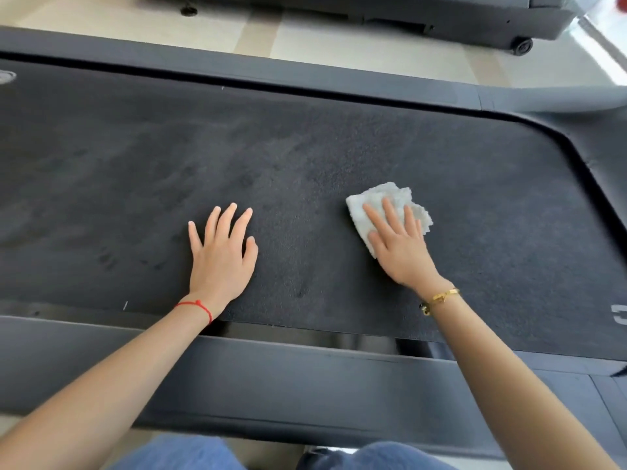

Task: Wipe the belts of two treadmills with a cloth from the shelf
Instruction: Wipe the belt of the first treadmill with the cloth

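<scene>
A dark, rough treadmill belt (305, 157) fills the middle of the view, running left to right. A small white cloth (375, 200) lies on it right of centre. My right hand (398, 240) presses flat on the cloth with straight fingers, covering its near half. My left hand (220, 252) rests flat on the bare belt to the left, fingers spread, holding nothing. Faint dusty marks show on the belt's left part.
The near side rail (271, 378) of this treadmill runs under my forearms, and the far rail (271, 72) lies beyond the belt. A second treadmill's base (441, 18) with a wheel stands on the pale floor at the top. My knees in blue jeans show at the bottom.
</scene>
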`<state>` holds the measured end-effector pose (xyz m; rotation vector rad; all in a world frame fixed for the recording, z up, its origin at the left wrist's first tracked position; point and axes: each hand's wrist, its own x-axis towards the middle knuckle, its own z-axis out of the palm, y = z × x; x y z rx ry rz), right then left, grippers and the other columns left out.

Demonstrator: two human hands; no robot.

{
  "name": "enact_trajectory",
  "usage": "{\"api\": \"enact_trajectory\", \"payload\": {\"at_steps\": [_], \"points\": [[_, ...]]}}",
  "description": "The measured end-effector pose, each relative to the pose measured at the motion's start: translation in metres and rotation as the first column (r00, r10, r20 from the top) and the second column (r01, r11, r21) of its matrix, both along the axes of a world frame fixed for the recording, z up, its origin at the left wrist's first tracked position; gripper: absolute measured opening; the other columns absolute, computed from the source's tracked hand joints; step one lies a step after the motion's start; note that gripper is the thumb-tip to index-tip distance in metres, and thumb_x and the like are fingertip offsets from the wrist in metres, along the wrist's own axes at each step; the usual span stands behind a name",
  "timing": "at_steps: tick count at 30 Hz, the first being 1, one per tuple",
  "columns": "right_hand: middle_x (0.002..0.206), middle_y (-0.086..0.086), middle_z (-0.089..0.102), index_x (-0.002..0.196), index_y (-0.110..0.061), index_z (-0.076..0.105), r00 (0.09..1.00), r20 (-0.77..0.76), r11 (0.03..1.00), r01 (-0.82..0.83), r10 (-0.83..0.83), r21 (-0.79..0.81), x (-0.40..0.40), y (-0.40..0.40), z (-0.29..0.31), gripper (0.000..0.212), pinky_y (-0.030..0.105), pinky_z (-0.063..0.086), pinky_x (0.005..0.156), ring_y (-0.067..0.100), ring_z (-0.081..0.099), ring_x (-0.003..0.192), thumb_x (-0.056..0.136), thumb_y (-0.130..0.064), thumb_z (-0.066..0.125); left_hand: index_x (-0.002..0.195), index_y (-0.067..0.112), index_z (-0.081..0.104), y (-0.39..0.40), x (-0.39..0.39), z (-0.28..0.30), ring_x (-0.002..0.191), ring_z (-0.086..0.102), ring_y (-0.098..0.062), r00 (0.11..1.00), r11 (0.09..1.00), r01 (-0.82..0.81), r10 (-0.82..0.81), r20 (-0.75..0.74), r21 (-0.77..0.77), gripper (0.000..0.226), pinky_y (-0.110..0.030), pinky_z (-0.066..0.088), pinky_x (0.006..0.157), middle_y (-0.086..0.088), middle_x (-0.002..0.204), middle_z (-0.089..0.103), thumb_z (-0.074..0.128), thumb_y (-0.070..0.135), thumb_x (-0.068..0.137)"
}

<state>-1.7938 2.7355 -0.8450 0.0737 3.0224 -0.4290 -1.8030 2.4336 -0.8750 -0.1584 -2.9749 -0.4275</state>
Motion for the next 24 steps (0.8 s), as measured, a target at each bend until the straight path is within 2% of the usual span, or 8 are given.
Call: {"api": "enact_trajectory", "payload": {"at_steps": [3, 5, 9, 12, 15, 17, 21, 24], "points": [[0.165, 0.0, 0.001, 0.154, -0.037, 0.015, 0.97, 0.057, 0.97, 0.241, -0.238, -0.044, -0.032, 0.005, 0.002, 0.05, 0.054, -0.003, 0.119, 0.042, -0.006, 0.148, 0.105, -0.033, 0.026, 0.152, 0.024, 0.034, 0.0, 0.0, 0.0, 0.151, 0.017, -0.025, 1.0, 1.0, 0.001, -0.001, 0.012, -0.008, 0.052, -0.061, 0.008, 0.12, -0.004, 0.159, 0.03, 0.036, 0.032, 0.101], [0.165, 0.001, 0.001, 0.155, -0.035, 0.014, 0.968, 0.055, 0.968, 0.248, -0.246, -0.04, -0.041, -0.017, 0.001, 0.051, 0.056, -0.003, 0.119, 0.043, -0.006, 0.147, 0.105, -0.032, 0.025, 0.152, 0.024, 0.034, 0.0, 0.0, 0.0, 0.151, 0.017, -0.025, 1.0, 1.0, -0.003, 0.004, 0.012, -0.008, 0.052, -0.061, 0.008, 0.12, -0.003, 0.159, 0.03, 0.035, 0.033, 0.101], [0.164, 0.0, 0.005, 0.155, -0.034, 0.016, 0.988, -0.038, 0.988, -0.151, 0.152, 0.043, -0.02, -0.084, -0.004, 0.052, 0.054, 0.002, 0.118, 0.042, 0.002, 0.147, 0.104, -0.032, 0.028, 0.153, 0.024, 0.033, 0.0, 0.001, 0.002, 0.151, 0.017, -0.024, 1.0, 1.0, 0.004, -0.004, 0.016, -0.025, 0.052, -0.059, 0.01, 0.121, -0.002, 0.16, 0.029, 0.037, 0.032, 0.102], [0.164, -0.003, 0.006, 0.155, -0.037, 0.015, 0.879, -0.032, 0.88, -0.474, 0.475, 0.037, 0.006, -0.114, -0.007, 0.052, 0.052, -0.001, 0.119, 0.04, 0.0, 0.148, 0.105, -0.034, 0.029, 0.151, 0.024, 0.036, -0.008, 0.004, 0.006, 0.15, 0.02, -0.023, 0.999, 0.999, 0.04, -0.04, 0.031, 0.0, 0.051, -0.056, 0.012, 0.121, -0.002, 0.158, 0.031, 0.041, 0.029, 0.101], [0.164, -0.009, 0.004, 0.154, -0.041, 0.012, 0.814, -0.02, 0.814, -0.581, 0.581, 0.001, 0.003, -0.1, -0.007, 0.052, 0.047, -0.002, 0.121, 0.034, -0.003, 0.15, 0.105, -0.037, 0.03, 0.148, 0.022, 0.041, -0.03, 0.012, 0.013, 0.146, 0.028, -0.025, 0.999, 0.999, 0.031, -0.031, 0.015, -0.025, 0.049, -0.055, 0.016, 0.12, -0.002, 0.154, 0.038, 0.045, 0.025, 0.1], [0.164, -0.009, 0.001, 0.153, -0.041, 0.011, 0.828, -0.014, 0.828, -0.561, 0.561, 0.023, -0.019, -0.082, -0.006, 0.052, 0.043, -0.003, 0.121, 0.031, -0.005, 0.15, 0.105, -0.038, 0.029, 0.147, 0.02, 0.044, -0.05, 0.017, 0.022, 0.144, 0.031, -0.026, 1.0, 0.999, -0.011, 0.011, 0.004, -0.034, 0.047, -0.055, 0.018, 0.12, -0.003, 0.151, 0.041, 0.047, 0.022, 0.099], [0.164, -0.003, -0.002, 0.155, -0.038, 0.008, 0.952, 0.051, 0.953, -0.302, 0.3, 0.032, -0.089, -0.057, 0.002, 0.052, 0.046, -0.003, 0.12, 0.037, -0.007, 0.149, 0.106, -0.036, 0.025, 0.146, 0.018, 0.044, -0.087, 0.019, 0.048, 0.143, 0.032, -0.028, 0.998, 0.994, -0.062, 0.062, -0.002, -0.093, 0.047, -0.057, 0.02, 0.119, -0.005, 0.15, 0.042, 0.048, 0.019, 0.099], [0.164, -0.001, 0.0, 0.155, -0.037, 0.013, 0.98, 0.074, 0.982, -0.185, 0.187, -0.035, -0.126, -0.068, 0.004, 0.051, 0.05, -0.005, 0.119, 0.041, -0.008, 0.148, 0.105, -0.034, 0.026, 0.147, 0.018, 0.043, -0.11, 0.02, 0.065, 0.143, 0.031, -0.027, 0.995, 0.988, -0.099, 0.099, -0.012, -0.122, 0.048, -0.056, 0.02, 0.119, -0.005, 0.15, 0.042, 0.047, 0.019, 0.099]]}}
